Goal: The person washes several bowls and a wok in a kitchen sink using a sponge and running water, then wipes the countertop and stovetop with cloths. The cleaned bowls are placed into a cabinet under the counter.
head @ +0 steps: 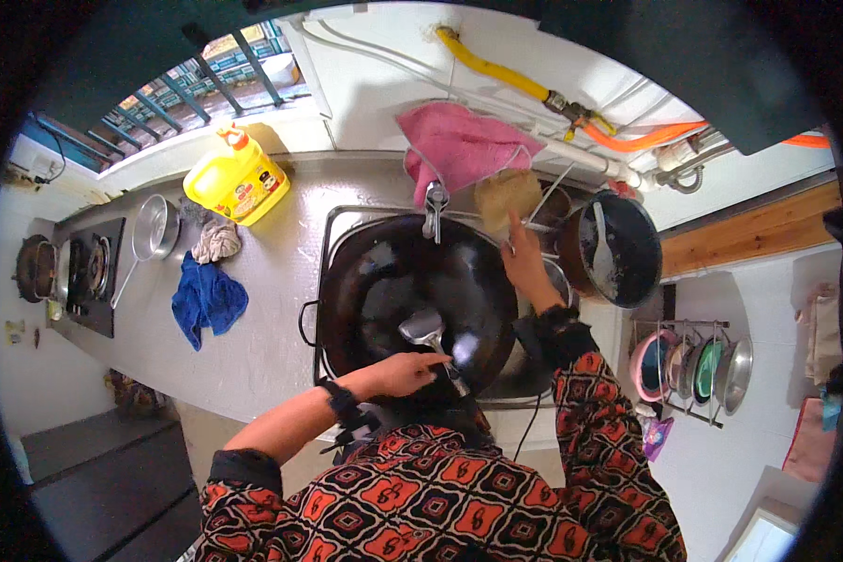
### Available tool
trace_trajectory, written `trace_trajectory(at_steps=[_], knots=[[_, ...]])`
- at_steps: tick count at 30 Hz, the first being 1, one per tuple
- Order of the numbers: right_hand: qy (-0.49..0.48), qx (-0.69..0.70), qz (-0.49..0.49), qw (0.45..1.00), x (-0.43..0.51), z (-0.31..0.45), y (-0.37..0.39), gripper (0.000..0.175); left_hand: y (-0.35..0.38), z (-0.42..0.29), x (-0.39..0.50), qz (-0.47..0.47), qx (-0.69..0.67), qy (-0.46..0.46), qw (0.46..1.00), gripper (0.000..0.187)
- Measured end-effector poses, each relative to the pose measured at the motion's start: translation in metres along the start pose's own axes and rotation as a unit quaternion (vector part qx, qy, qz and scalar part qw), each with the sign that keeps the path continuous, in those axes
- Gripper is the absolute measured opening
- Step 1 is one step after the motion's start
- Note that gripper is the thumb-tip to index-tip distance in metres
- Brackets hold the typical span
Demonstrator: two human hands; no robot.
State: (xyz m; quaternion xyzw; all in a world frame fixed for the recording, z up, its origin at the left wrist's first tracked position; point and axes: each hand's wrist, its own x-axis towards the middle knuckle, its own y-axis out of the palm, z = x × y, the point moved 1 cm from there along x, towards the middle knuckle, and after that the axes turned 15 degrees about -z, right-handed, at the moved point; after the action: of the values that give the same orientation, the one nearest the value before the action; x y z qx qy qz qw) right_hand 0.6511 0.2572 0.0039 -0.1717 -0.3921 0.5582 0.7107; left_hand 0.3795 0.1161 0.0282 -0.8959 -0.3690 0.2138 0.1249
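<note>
A large black wok (393, 281) sits over the sink with a metal spatula (423, 328) inside, its handle toward me. My left hand (411, 374) is at the wok's near edge. Its index finger lies across the spatula handle; whether the fingers close on the handle or the wok rim is hidden. Beyond the sink's right side, my right hand (525, 263) reaches out, index finger extended against a tan scrubbing pad (504, 199). I cannot tell whether it grips the pad. The metal tap (435, 207) stands over the wok's far edge, a pink cloth (464, 151) behind it.
Right of the sink, a dark pot (629, 260) holds a pale spoon (602, 242). On the left counter are a yellow jug (242, 183), a blue cloth (207, 298), a metal ladle pan (153, 228) and a gas stove (91, 277). A rack (685, 411) holds several basins.
</note>
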Motion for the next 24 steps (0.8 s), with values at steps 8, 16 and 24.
trace_trajectory(at_steps=[8, 16, 24], knots=[[-0.040, -0.090, -0.055, 0.994, 0.027, 0.011, 0.039, 0.055, 0.054, 0.019, 0.024, 0.148, -0.016, -0.068, 0.987, 0.047], [0.074, 0.006, -0.153, 0.985, 0.010, 0.037, 0.027, 0.022, 0.065, 0.031, 0.026, 0.070, -0.029, -0.053, 0.996, 0.036], [-0.029, 0.043, -0.151, 0.987, -0.005, 0.145, -0.028, 0.025, 0.064, 0.031, 0.011, -0.070, -0.166, -0.192, 0.965, 0.028]])
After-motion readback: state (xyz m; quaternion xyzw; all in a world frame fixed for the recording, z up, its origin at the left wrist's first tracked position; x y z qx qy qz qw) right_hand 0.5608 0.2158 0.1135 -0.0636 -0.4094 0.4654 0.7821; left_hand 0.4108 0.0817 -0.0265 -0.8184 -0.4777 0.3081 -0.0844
